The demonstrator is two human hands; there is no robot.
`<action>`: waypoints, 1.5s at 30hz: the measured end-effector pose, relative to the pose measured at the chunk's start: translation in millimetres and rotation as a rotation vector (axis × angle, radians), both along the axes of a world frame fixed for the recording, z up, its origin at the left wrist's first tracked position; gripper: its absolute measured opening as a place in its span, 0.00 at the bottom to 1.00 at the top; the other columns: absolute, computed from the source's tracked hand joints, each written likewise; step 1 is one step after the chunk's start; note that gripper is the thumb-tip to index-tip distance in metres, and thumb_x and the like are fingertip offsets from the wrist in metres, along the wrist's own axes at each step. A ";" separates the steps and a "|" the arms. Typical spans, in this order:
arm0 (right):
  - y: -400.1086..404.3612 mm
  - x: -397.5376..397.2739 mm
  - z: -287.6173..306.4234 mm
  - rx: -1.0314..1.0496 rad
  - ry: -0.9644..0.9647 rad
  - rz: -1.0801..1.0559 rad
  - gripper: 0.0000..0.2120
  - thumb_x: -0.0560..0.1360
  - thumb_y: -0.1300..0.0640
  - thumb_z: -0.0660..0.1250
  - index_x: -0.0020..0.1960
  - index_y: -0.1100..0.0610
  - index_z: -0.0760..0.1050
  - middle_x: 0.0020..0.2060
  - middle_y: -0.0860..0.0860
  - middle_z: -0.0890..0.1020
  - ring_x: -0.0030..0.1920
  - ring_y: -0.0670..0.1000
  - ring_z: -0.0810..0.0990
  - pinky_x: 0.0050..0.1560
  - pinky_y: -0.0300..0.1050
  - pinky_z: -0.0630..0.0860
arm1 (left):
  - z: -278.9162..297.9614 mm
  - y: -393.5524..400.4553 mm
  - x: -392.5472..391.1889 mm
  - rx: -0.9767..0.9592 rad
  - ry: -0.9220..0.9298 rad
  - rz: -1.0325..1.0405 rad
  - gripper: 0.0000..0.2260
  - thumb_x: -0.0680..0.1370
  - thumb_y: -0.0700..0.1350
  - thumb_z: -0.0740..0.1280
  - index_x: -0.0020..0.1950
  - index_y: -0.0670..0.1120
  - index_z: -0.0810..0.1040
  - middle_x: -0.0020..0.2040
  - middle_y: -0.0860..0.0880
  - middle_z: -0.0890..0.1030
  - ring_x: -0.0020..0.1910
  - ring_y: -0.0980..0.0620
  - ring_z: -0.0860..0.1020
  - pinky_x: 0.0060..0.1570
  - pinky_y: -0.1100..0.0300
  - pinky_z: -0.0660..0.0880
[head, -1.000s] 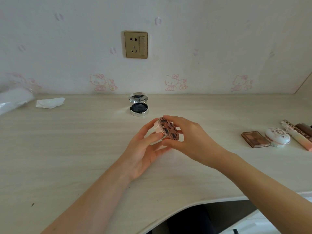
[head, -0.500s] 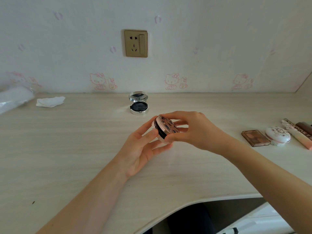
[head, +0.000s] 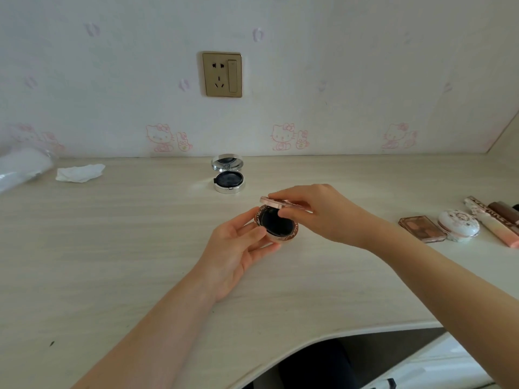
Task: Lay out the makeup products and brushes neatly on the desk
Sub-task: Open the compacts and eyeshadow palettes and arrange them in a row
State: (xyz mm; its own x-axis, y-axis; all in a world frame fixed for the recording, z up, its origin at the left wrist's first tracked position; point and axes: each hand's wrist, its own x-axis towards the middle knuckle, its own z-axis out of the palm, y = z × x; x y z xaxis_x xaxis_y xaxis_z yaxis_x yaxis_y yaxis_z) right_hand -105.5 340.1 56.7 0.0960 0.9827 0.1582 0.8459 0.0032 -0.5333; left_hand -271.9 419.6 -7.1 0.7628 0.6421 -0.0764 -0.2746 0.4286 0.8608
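Observation:
A round pink compact (head: pixel 278 224) is held above the middle of the desk (head: pixel 112 248), its dark inside showing. My left hand (head: pixel 238 248) cradles its base from the left and below. My right hand (head: pixel 317 211) pinches its raised lid (head: pixel 271 201) at the top. A silver compact (head: pixel 229 175) stands open near the wall, its mirror upright. At the right edge lie a brown eyeshadow palette (head: pixel 421 228), a white oval case (head: pixel 459 226) and pink tubes (head: pixel 491 220).
A crumpled white tissue (head: pixel 80 172) and a clear plastic bag (head: pixel 22 167) lie at the far left by the wall. A wall socket (head: pixel 222 74) sits above the silver compact. The desk's front edge curves inward at the lower right.
The pink compact was shut and tilted a second ago. My right hand has lifted its lid, and the dark inside now faces up.

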 end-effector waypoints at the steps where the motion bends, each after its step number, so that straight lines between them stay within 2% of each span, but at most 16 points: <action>1: 1.3 1.2 0.0 0.001 0.000 -0.010 0.15 0.79 0.53 0.63 0.65 0.47 0.75 0.56 0.41 0.81 0.54 0.39 0.76 0.52 0.27 0.70 | 0.0 0.3 -0.3 -0.015 -0.003 0.000 0.17 0.78 0.32 0.62 0.66 0.40 0.74 0.56 0.39 0.82 0.54 0.40 0.81 0.52 0.51 0.80; 3: 5.5 3.9 0.8 0.013 0.002 -0.022 0.14 0.79 0.52 0.62 0.64 0.47 0.76 0.55 0.41 0.81 0.52 0.38 0.76 0.50 0.25 0.69 | 0.4 0.3 0.0 -0.054 -0.016 0.005 0.16 0.77 0.31 0.62 0.64 0.40 0.74 0.56 0.39 0.82 0.53 0.40 0.82 0.51 0.50 0.80; 7: 17.6 7.1 4.8 0.034 -0.006 -0.016 0.12 0.80 0.51 0.60 0.60 0.48 0.78 0.52 0.41 0.82 0.52 0.42 0.78 0.53 0.34 0.72 | -0.2 0.5 1.5 -0.113 -0.027 0.019 0.16 0.77 0.29 0.61 0.63 0.38 0.75 0.56 0.38 0.82 0.52 0.40 0.82 0.49 0.51 0.81; 11: 29.9 9.3 6.0 0.008 -0.045 -0.009 0.12 0.80 0.51 0.58 0.55 0.51 0.79 0.43 0.44 0.82 0.43 0.46 0.76 0.42 0.30 0.68 | -2.3 2.2 1.8 -0.131 -0.001 0.063 0.16 0.77 0.29 0.61 0.64 0.37 0.74 0.56 0.37 0.81 0.54 0.39 0.81 0.49 0.51 0.81; 13: 34.9 9.9 5.2 -0.006 -0.072 -0.002 0.12 0.80 0.53 0.58 0.55 0.51 0.79 0.44 0.44 0.82 0.43 0.46 0.76 0.42 0.29 0.68 | -2.1 1.8 1.4 -0.058 0.052 0.089 0.15 0.77 0.30 0.63 0.63 0.38 0.75 0.54 0.39 0.83 0.53 0.41 0.82 0.50 0.53 0.81; 16: 39.1 11.0 3.9 -0.025 -0.080 0.005 0.12 0.80 0.53 0.58 0.56 0.52 0.79 0.47 0.45 0.83 0.46 0.46 0.77 0.44 0.29 0.68 | -3.4 1.2 0.7 0.225 0.238 0.207 0.18 0.74 0.35 0.71 0.63 0.41 0.76 0.50 0.47 0.85 0.51 0.49 0.83 0.52 0.57 0.80; 18: 40.1 12.0 2.1 -0.033 -0.076 0.002 0.12 0.80 0.53 0.58 0.56 0.52 0.79 0.47 0.45 0.83 0.45 0.45 0.77 0.42 0.27 0.68 | -5.0 1.3 -0.1 0.539 0.424 0.301 0.17 0.71 0.42 0.75 0.59 0.51 0.79 0.46 0.57 0.85 0.48 0.57 0.82 0.52 0.64 0.77; 20: 40.3 12.5 -0.5 -0.040 -0.084 0.003 0.12 0.80 0.53 0.58 0.56 0.51 0.79 0.47 0.46 0.83 0.46 0.46 0.77 0.43 0.28 0.68 | -6.5 0.0 -1.3 0.853 0.592 0.344 0.13 0.72 0.48 0.74 0.55 0.58 0.81 0.46 0.61 0.83 0.49 0.61 0.79 0.51 0.67 0.73; 23: 39.4 11.9 -6.6 -0.077 -0.112 0.022 0.12 0.80 0.54 0.58 0.57 0.51 0.79 0.47 0.46 0.83 0.47 0.47 0.77 0.45 0.35 0.70 | -12.9 0.3 -0.9 1.137 0.724 0.363 0.16 0.73 0.51 0.72 0.61 0.56 0.79 0.53 0.55 0.80 0.58 0.59 0.72 0.52 0.70 0.65; 26: 38.3 11.0 -12.5 -0.102 -0.119 0.028 0.13 0.80 0.53 0.58 0.57 0.52 0.79 0.48 0.47 0.83 0.49 0.49 0.78 0.50 0.40 0.72 | -17.6 -1.1 0.8 1.266 0.748 0.342 0.20 0.73 0.50 0.72 0.64 0.51 0.78 0.60 0.53 0.79 0.63 0.58 0.69 0.56 0.72 0.61; 28: 38.3 10.0 -14.3 -0.092 -0.122 0.032 0.13 0.80 0.53 0.58 0.58 0.52 0.79 0.49 0.47 0.83 0.50 0.48 0.78 0.51 0.40 0.72 | -19.4 -1.8 1.6 1.349 0.761 0.321 0.19 0.74 0.50 0.71 0.64 0.47 0.78 0.64 0.54 0.77 0.67 0.56 0.68 0.61 0.70 0.60; 35: 41.3 9.7 -13.4 -0.099 -0.141 0.042 0.13 0.81 0.53 0.57 0.58 0.54 0.78 0.48 0.48 0.82 0.47 0.48 0.75 0.42 0.33 0.66 | -23.7 -1.5 1.8 1.388 0.788 0.273 0.16 0.77 0.51 0.68 0.62 0.47 0.80 0.66 0.55 0.76 0.69 0.54 0.68 0.63 0.65 0.62; 41: 40.5 8.5 -12.3 -0.132 -0.206 0.071 0.14 0.81 0.53 0.56 0.60 0.52 0.78 0.51 0.50 0.83 0.51 0.51 0.77 0.54 0.45 0.72 | -24.9 -1.9 1.4 1.348 0.794 0.283 0.16 0.76 0.52 0.68 0.63 0.48 0.79 0.67 0.55 0.75 0.67 0.56 0.69 0.62 0.67 0.62; 45: 36.8 8.6 -15.0 -0.123 -0.197 0.073 0.13 0.81 0.53 0.57 0.61 0.50 0.77 0.51 0.49 0.83 0.51 0.51 0.78 0.56 0.48 0.73 | -26.5 -0.8 1.2 1.339 0.788 0.283 0.16 0.76 0.52 0.69 0.62 0.49 0.80 0.67 0.54 0.75 0.67 0.56 0.70 0.63 0.67 0.62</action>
